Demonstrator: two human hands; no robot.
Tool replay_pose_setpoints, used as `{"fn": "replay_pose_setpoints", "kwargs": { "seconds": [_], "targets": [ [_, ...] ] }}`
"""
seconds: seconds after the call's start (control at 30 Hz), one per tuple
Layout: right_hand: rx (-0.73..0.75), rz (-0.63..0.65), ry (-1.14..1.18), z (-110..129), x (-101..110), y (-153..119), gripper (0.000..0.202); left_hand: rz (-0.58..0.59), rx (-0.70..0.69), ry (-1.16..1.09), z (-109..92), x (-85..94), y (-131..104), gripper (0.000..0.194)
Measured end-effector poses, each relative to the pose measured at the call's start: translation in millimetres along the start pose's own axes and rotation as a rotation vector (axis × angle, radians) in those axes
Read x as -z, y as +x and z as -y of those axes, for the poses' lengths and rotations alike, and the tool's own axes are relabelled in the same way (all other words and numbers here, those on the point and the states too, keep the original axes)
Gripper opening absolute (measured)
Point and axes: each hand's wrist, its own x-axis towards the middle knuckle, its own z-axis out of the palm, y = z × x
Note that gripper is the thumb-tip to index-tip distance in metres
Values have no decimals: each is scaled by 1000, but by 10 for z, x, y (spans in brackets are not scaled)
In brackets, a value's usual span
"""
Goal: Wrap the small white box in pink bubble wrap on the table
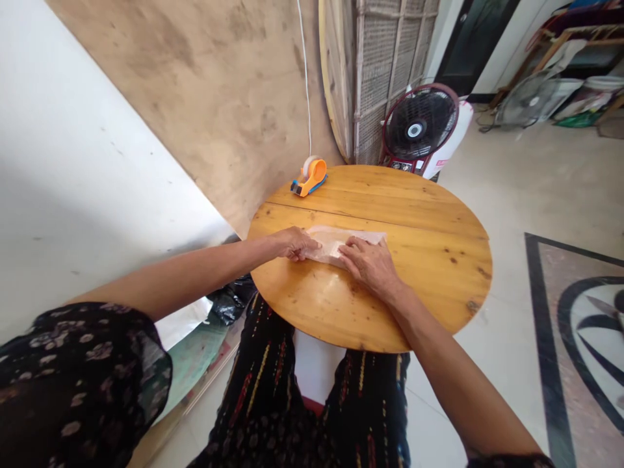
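Observation:
A folded piece of translucent, whitish bubble wrap (331, 242) lies flat on the round wooden table (429, 221). My left hand (298, 244) is closed on its left end, thumb on top. Over the right part bends my right hand (369, 261), its fingers curled on the wrap and holding it down against the wood. Whether anything is inside the folds I cannot tell. Toward the back left of the table stands an orange and blue tape dispenser (310, 177) with a roll of tape, apart from both hands.
Behind the table are a dark red electric fan (420, 123), a woven rack (390, 65) and a brown board (234, 84) against the wall. A black plastic bag (231, 300) sits low at the left. A second fan (529, 97) stands farther back on the tiled floor.

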Motion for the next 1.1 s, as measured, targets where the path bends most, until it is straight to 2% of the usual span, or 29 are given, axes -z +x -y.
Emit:
{"fn": "replay_pose_setpoints", "kwargs": {
  "seconds": [0.2,0.43,0.57,0.73,0.9,1.1],
  "targets": [
    [19,-5,4,-12,-8,-5,24,-80,-113,-18,0,-69,26,24],
    [8,-1,3,-3,-5,1,25,-146,-162,13,-2,-218,63,17],
    [3,9,3,7,-8,4,24,-157,-146,17,20,-269,104,13],
    [0,-5,5,9,-9,-5,23,-220,-40,-65,-20,-298,74,41],
    [6,-11,-6,5,-6,-6,24,-213,-20,-84,-80,-322,52,22],
    [11,0,-10,14,8,6,23,-270,8,-92,-68,-341,14,22]
  ]
}}
